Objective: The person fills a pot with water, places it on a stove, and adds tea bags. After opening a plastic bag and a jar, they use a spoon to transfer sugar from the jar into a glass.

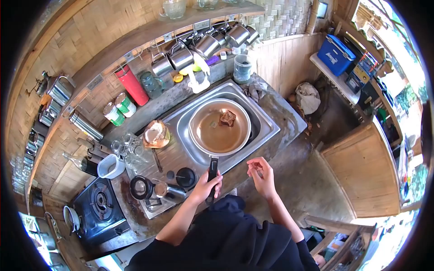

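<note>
A round metal pan (212, 135) rests inside the steel sink (264, 124), filled with brownish water and a dark brown scrub pad (227, 118). My left hand (206, 185) is shut on the pan's black handle (212, 169) at the sink's near edge. My right hand (261, 174) hovers just right of the handle, over the counter's front edge, fingers loosely curled and holding nothing that I can see.
Metal mugs (205, 45) hang under a wooden shelf behind the sink. A red flask (133, 84), two cans, a coconut half (156, 134), glasses, a black kettle (142, 187) and a gas stove (100, 205) stand left. A blue cooler (337, 54) sits far right.
</note>
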Motion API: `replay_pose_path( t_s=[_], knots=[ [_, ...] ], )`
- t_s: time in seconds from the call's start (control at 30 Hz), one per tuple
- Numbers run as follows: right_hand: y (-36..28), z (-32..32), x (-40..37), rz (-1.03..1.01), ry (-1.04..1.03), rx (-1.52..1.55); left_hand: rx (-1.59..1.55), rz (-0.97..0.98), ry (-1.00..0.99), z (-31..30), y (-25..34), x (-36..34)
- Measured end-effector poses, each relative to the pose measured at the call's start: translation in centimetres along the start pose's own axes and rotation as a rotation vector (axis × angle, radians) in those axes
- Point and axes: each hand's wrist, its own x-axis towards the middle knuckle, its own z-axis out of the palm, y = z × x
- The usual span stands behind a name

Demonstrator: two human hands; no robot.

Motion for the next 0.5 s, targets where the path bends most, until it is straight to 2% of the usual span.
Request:
replay_pose_path(
  t_s=[0.13, 0.3, 0.37, 0.43, 0.5],
  knots=[
    [1.8, -1.9, 6.5, -0.045, 0.028, -0.032, -0.016, 0.072, 0.051, -0.2, 1.9, 4.1],
    [1.1, -2.0, 16.8, -0.177, -0.025, -0.296, -0.051, 0.106, 0.133, -0.5, 3.3, 5.1],
    [2.2, -1.1, 22.3, -0.312, -0.063, -0.46, -0.058, 0.096, 0.2, -0.5, 3.6, 4.8],
    [2.5, 0.5, 27.3, -0.359, -0.154, -0.557, -0.031, 0.158, 0.196, -0.3, 3.1, 4.6],
    [3.1, 2.5, 32.1, -0.532, -0.189, -0.77, -0.021, 0.162, 0.256, 0.7, 3.0, 4.3]
  ],
)
